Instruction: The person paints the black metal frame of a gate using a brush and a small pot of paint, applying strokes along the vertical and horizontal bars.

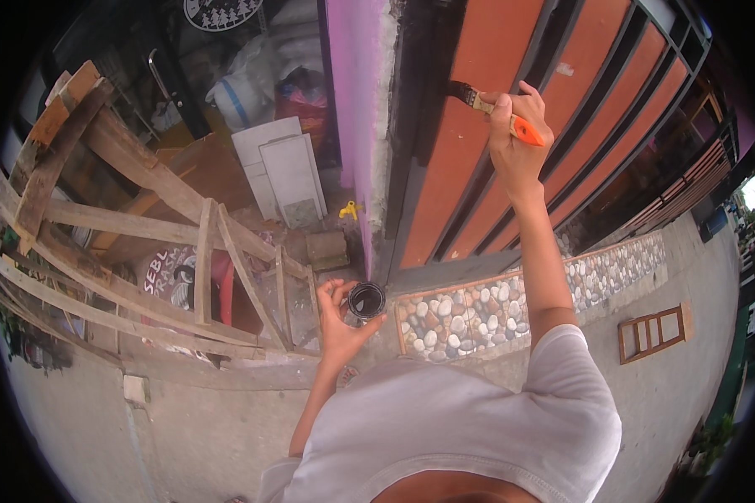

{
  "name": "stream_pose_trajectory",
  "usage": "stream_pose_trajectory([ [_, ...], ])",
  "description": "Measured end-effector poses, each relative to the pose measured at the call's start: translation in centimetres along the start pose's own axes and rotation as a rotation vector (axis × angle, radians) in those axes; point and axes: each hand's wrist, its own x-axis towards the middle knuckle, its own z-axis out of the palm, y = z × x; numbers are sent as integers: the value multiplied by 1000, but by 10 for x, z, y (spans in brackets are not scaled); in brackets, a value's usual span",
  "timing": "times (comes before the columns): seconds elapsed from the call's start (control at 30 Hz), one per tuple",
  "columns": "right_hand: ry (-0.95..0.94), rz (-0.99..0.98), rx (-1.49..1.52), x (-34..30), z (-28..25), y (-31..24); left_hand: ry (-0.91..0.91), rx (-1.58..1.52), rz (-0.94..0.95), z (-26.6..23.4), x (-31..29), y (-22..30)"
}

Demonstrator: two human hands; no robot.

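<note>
My left hand (339, 323) is wrapped round a small open paint can (367, 300) with dark, almost black paint inside. Raised and stretched forward, my right hand (518, 138) grips a paintbrush (483, 103), whose wooden handle ends in an orange tip. The brush's dark bristles point left, at the border between an orange panel (445, 180) and the black upright frame (411, 168) of a gate. Whether the bristles touch the frame, I cannot tell. Black bars (470, 205) cross the orange surface.
To the left stands a rough wooden frame (143, 226). A yellow tap (350, 210) juts out beside the purple wall (361, 101). White boards (289, 172) lean behind it. A pebbled ledge (461, 318) runs below the gate; a small wooden frame (653, 334) lies on the paving.
</note>
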Motion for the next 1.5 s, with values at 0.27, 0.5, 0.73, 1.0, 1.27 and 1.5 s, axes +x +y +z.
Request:
stream_pose_trajectory([
  [0.27,182,-144,32,27,1,0,-25,18,10,1,3,3],
  [0.5,-41,-16,-5,-7,-2,-8,-25,4,-6,2,3,2],
  [0.73,23,-22,47,23,1,-1,-41,11,4,5,6,4],
  [1.0,254,-248,0,64,5,4,-23,28,10,4,6,0],
  [1.27,95,-97,25,36,-8,-17,-2,2,-23,-2,9,5],
  [1.5,208,-175,0,52,2,-7,-35,36,-16,-6,5,-4],
])
